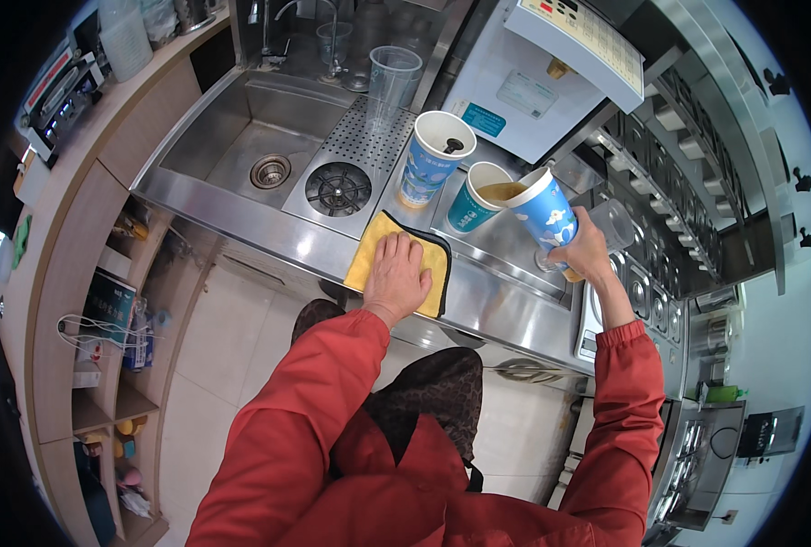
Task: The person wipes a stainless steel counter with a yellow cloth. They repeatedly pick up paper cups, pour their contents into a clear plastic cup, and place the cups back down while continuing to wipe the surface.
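Observation:
My right hand (584,247) grips a blue paper cup (549,213) printed with clouds and tips it to the left. Brown liquid (502,191) runs from its rim into a teal paper cup (471,206) that stands on the counter. To the left of the teal cup is a taller blue patterned paper cup (424,171), with a small dark object (453,145) inside its mouth. My left hand (397,277) lies flat on a folded yellow cloth (435,263) with dark edging, at the counter's front edge.
A steel sink (207,157) and a round cup rinser (338,189) lie to the left. Clear plastic cups (386,89) stand on the perforated drain plate (351,147). Behind the paper cups is a white dispenser (508,82). Lidded steel containers (641,290) line the right side.

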